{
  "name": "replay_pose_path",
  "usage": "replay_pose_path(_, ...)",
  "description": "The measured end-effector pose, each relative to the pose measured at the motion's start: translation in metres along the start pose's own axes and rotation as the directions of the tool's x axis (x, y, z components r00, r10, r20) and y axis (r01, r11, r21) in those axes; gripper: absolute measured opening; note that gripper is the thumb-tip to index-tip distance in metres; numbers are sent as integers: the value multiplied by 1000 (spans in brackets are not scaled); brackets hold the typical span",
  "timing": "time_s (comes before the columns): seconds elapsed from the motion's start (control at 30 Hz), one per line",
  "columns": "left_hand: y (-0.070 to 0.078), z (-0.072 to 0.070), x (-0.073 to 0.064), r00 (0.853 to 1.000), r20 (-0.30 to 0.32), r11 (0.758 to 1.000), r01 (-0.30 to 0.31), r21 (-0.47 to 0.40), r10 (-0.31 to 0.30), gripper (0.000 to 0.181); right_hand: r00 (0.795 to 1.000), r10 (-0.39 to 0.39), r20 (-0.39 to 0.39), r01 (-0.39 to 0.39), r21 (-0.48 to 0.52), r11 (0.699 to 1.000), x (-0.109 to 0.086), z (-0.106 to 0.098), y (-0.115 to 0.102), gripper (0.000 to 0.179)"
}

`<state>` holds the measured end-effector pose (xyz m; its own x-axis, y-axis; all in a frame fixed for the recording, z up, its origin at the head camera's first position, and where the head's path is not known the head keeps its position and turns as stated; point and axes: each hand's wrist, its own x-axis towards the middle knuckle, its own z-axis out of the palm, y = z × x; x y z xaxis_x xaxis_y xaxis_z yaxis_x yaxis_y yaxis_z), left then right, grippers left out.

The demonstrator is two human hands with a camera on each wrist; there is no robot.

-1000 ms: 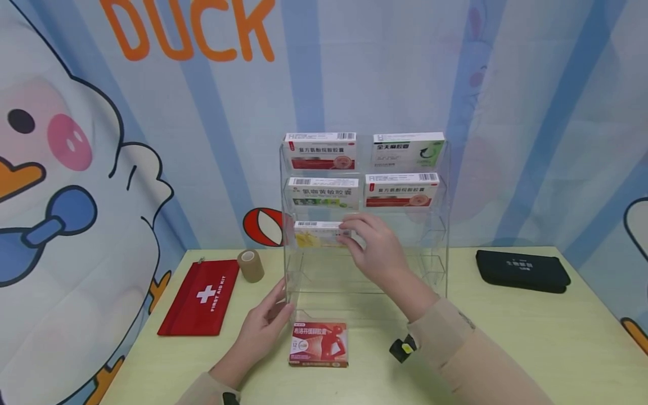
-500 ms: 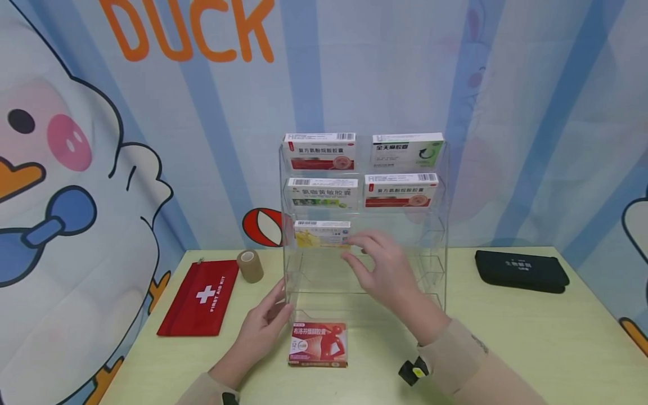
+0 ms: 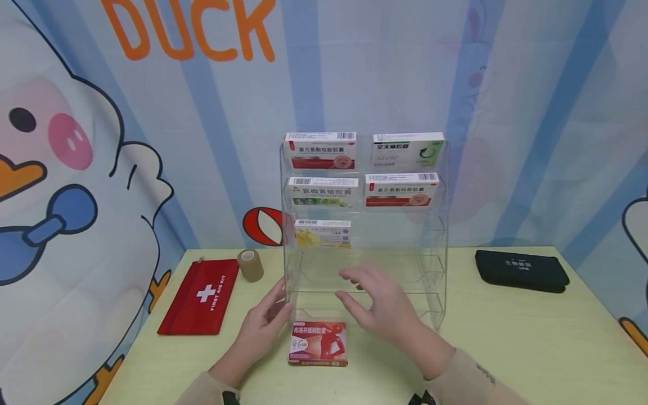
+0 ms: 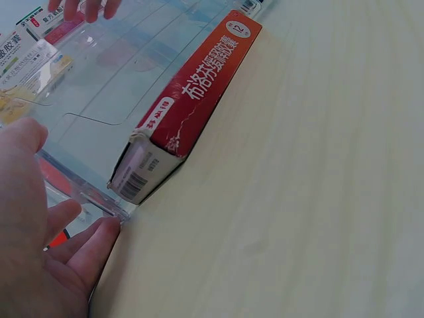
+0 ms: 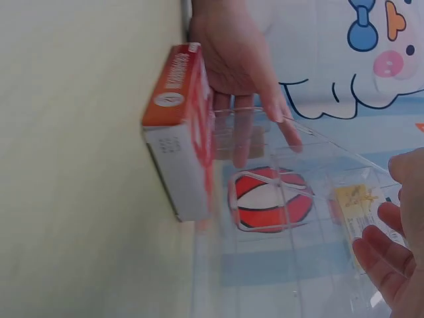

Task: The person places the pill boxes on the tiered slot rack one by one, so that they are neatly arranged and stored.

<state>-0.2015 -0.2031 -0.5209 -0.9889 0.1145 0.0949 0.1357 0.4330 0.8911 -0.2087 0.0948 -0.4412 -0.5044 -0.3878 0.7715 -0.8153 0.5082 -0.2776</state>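
Note:
A clear plastic display rack stands on the table with medicine boxes in its upper tiers. My left hand holds the rack's lower left side, thumb in front and fingers behind the edge. In front of the lower tiers, my right hand hovers with thumb and fingers spread and nothing between them. The yellow-and-white medicine box sits in the third tier at left, above the right hand. A red medicine box lies flat on the table by the rack's front left corner, close to the left hand.
Two red-and-white boxes, a green-marked box and another green-and-white box fill the upper tiers. Left of the rack lie a red first aid pouch and a tan bandage roll. A black case lies right.
My right hand has let go of the yellow-and-white box and moved down, away from the third tier. The box stays there. My left hand has not moved.

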Motion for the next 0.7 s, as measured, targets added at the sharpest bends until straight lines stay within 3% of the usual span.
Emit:
replay_pose_path(0.17,0,0,0,1000,-1,1000,3,7,-3,70,998,9,58,-9,4,1000,-15,2,-4,36)
replay_pose_path(0.57,0,0,-1,1000,-2,1000,-7,2,7,70,993,-15,117,13,21,1000,-43,10,-10,34)
replay_pose_path(0.7,0,0,-2,1000,-1,1000,-6,2,6,71,990,8,144,-13,38,999,-51,12,-14,33)
